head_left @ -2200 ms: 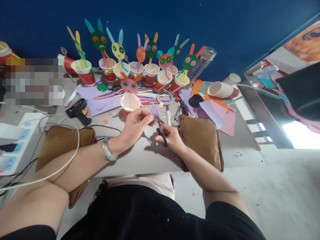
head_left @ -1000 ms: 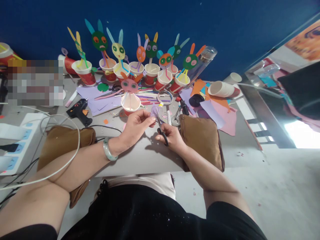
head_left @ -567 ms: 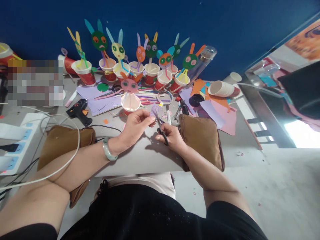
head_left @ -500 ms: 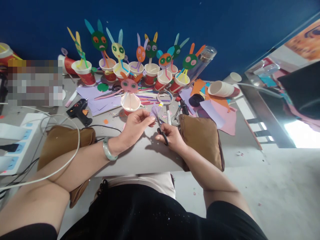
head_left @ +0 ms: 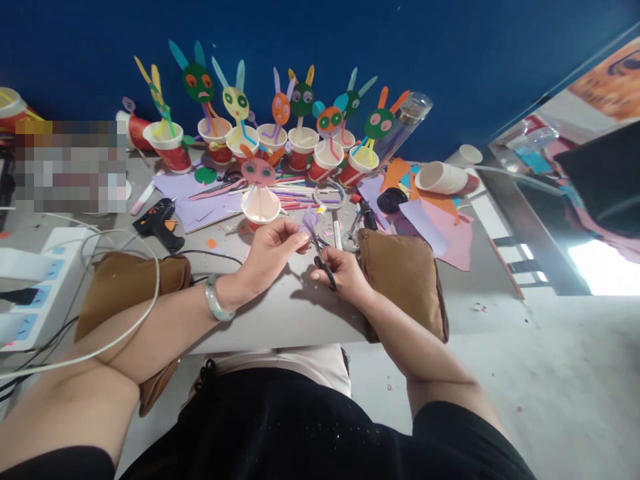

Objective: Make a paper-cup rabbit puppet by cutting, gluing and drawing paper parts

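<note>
Between finger and thumb, my left hand pinches a small piece of purple paper. My right hand grips a pair of scissors by black handles, blades pointing up and away from me. The blades meet the purple paper close to my left fingertips; whether they are parted is too small to tell. Just beyond my left hand stands a paper cup bearing a pink rabbit face with orange ears.
Several red-and-white cups with paper rabbits line the blue wall. A black glue gun and purple sheets lie left. Brown cushions flank my arms. Stacked cups and coloured paper sit right. A power strip is far left.
Almost nothing differs. The purple paper and the scissor blades have shifted very slightly; both hands keep the same place and hold.
</note>
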Motion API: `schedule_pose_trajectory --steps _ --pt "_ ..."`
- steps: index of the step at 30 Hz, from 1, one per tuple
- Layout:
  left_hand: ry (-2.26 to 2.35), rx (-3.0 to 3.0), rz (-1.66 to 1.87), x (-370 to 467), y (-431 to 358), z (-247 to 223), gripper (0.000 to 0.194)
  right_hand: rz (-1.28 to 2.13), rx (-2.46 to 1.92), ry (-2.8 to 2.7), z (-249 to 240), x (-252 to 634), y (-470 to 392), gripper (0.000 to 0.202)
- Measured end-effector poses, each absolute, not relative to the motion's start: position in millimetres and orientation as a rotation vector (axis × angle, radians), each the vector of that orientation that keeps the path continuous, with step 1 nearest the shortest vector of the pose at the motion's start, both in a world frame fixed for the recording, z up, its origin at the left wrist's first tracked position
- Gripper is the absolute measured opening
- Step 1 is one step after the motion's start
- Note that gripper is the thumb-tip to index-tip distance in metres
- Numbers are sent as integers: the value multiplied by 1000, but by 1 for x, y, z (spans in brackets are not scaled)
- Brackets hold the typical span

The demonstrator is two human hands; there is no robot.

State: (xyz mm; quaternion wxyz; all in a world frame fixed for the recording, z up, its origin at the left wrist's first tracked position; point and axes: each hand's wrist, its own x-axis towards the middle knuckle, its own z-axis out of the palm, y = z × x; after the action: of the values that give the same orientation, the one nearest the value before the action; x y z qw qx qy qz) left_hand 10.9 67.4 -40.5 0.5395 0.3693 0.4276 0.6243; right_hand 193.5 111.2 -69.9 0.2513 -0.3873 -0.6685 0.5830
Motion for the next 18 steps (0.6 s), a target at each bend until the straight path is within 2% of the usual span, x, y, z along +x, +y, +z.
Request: schedule_pose_trajectory --steps 18 --pt "1035 918 1505 10 67 -40 20 1585 -1065 -1832 -72 195 112 70"
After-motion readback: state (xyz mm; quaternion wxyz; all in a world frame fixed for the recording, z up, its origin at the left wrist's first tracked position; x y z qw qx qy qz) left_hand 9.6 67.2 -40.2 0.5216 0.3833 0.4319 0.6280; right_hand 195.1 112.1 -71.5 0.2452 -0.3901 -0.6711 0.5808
